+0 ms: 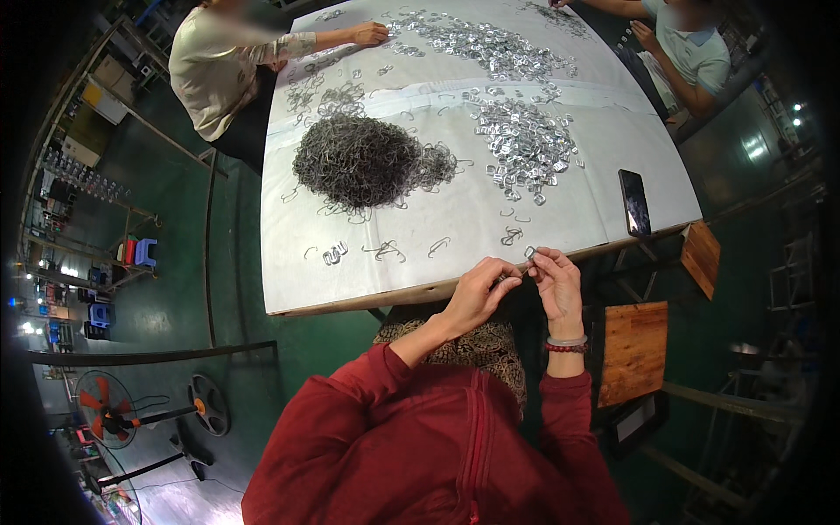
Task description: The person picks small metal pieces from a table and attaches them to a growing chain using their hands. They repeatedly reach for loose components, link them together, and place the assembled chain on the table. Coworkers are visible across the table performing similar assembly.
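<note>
Just off the table's near edge, my two hands work close together with fingertips almost touching. Between the thumb and fingers of my right hand (557,282) is a small shiny metal buckle (530,252). My left hand (478,293) is closed in a pinch on what looks like a thin bent wire hook, mostly hidden by the fingers. Just beyond them lies a small cluster of loose wire hooks (512,236). A big dark heap of wire hooks (357,162) sits farther left, and a pile of silver buckles (525,144) lies ahead of my hands.
The white-covered table (411,284) also bears a joined group of buckles (335,253), a black phone (634,203) and a farther buckle pile (490,48). Co-workers sit at left (219,79) and right (691,61). Wooden stools (633,354) stand at right, a fan (105,402) at lower left.
</note>
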Demonstrator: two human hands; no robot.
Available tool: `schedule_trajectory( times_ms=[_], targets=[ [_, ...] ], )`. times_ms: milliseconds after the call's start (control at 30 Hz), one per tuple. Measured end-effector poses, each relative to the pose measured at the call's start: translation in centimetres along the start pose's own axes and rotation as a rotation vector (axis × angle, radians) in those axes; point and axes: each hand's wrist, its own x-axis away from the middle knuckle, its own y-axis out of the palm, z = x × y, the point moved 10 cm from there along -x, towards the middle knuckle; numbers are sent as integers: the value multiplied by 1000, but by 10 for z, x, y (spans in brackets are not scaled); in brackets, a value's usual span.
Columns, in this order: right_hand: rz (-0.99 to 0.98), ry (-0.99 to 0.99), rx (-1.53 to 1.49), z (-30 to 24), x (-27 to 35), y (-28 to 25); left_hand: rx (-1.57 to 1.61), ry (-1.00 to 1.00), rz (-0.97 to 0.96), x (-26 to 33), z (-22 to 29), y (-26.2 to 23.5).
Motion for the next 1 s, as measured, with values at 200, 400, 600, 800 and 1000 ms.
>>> schedule_trajectory(
  times_ms=[200, 400, 600, 800, 1000],
  targets=[
    [-31, 20, -118, 10, 15, 3, -43, 83, 25, -2, 5, 1],
    [7, -124, 157, -9, 29, 16, -51, 50, 3, 1, -1, -1],
    [15, -319, 407, -32, 49, 40, -30, 47, -98, 10, -13, 4],
    [-18, -332, 440, -30, 58, 44, -251, 17, 107, -26, -57, -74],
    [-50, -275, 416, -26, 55, 42, -970, 131, 36, -88, -108, -120]
  ],
)
